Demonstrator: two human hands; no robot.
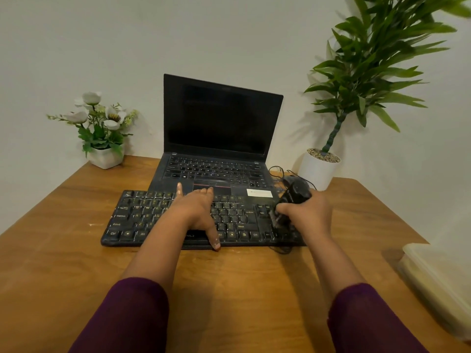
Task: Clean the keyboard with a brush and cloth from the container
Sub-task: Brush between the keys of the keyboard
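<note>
A black keyboard (142, 217) lies across the middle of the wooden table, in front of an open laptop. My left hand (197, 210) rests flat on the keyboard's middle with fingers spread and the thumb at the front edge. My right hand (303, 212) grips a black brush (290, 200), its bristles down on the keys at the keyboard's right end. The pale plastic container (438, 278) sits at the table's right edge with its lid on. No cloth is in view.
A black laptop (219, 138) stands open just behind the keyboard. A black mouse (297, 183) with its cable lies behind my right hand. A white flower pot (105, 156) is at the back left, a tall potted plant (318, 169) at the back right.
</note>
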